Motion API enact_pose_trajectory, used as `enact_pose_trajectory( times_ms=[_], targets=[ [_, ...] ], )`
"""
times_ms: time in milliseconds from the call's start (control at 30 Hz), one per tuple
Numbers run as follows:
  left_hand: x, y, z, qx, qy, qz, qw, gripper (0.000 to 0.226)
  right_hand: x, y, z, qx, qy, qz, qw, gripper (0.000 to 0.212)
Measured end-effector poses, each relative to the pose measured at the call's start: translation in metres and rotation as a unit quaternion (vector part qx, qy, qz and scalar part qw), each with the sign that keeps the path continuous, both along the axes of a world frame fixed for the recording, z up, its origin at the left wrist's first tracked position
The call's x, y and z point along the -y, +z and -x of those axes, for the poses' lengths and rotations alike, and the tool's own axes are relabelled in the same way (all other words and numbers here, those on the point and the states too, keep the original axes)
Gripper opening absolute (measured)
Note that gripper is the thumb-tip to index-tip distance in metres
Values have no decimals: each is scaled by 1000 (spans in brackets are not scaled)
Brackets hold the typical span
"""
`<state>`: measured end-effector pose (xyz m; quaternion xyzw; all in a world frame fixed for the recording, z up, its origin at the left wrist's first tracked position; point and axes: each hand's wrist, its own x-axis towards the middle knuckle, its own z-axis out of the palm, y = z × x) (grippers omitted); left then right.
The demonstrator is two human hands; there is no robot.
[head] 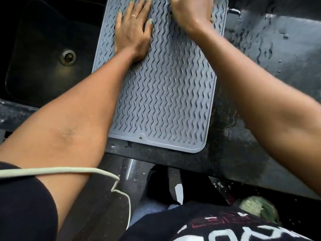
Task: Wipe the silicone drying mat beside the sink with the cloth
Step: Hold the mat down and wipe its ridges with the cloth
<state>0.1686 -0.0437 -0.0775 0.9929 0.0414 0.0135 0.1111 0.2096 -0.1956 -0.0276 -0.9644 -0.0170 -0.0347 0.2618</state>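
Note:
The grey silicone drying mat [165,94] with wavy ridges lies on the black counter, just right of the sink. My left hand [132,32] rests flat on the mat's upper left part with its fingers spread. My right hand [189,13] sits on the mat's far end, back of the hand up. Its fingers run past the top edge of the frame. No cloth shows in this view, and whether the right hand holds anything is hidden.
The black sink [34,80] with its metal drain [67,56] lies to the left. The counter [278,49] right of the mat is wet with streaks and drops. A white cable [69,170] crosses my left arm. A green fuzzy object [257,206] lies below the counter's front edge.

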Motion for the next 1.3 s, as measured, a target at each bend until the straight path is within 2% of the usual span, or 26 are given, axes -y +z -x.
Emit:
enact_pose_trajectory(
  times_ms=[67,133,267,400,533,600,700,767,833,900,1067,1200,1300],
  targets=[
    [0,0,1,1,-2,-4,1000,53,-2,-11,-12,-7,44,15,999,23],
    [1,0,1,-1,-3,-10,1000,53,-4,-15,-1,31,79,41,996,18],
    [1,3,1,-12,-4,-18,1000,53,-8,-21,77,96,118,-1,988,14],
    [3,5,2,-15,-3,-22,1000,52,-1,-15,184,76,150,-52,984,13],
    [3,6,3,-17,-4,-18,1000,52,7,1,220,11,223,-32,974,20],
    [3,7,5,-20,-13,-23,999,53,13,8,206,-37,208,-94,973,20],
    [3,8,14,-42,-30,-38,998,54,20,13,156,18,73,-178,981,13],
    [5,9,29,-53,-30,-37,997,55,23,7,112,61,13,-122,991,17],
    [8,9,47,-56,-31,-35,997,54,28,-7,78,48,21,6,999,36],
    [8,8,62,-62,-35,-39,997,54,30,-18,67,39,53,75,995,42],
    [11,8,75,-54,-26,-45,997,54,16,-25,111,92,50,44,993,32],
    [12,9,74,-50,-26,-44,997,53,26,-23,199,74,127,-31,989,20],
    [13,10,75,-55,-21,-40,997,54,32,-13,252,62,162,-23,985,19]
  ],
)
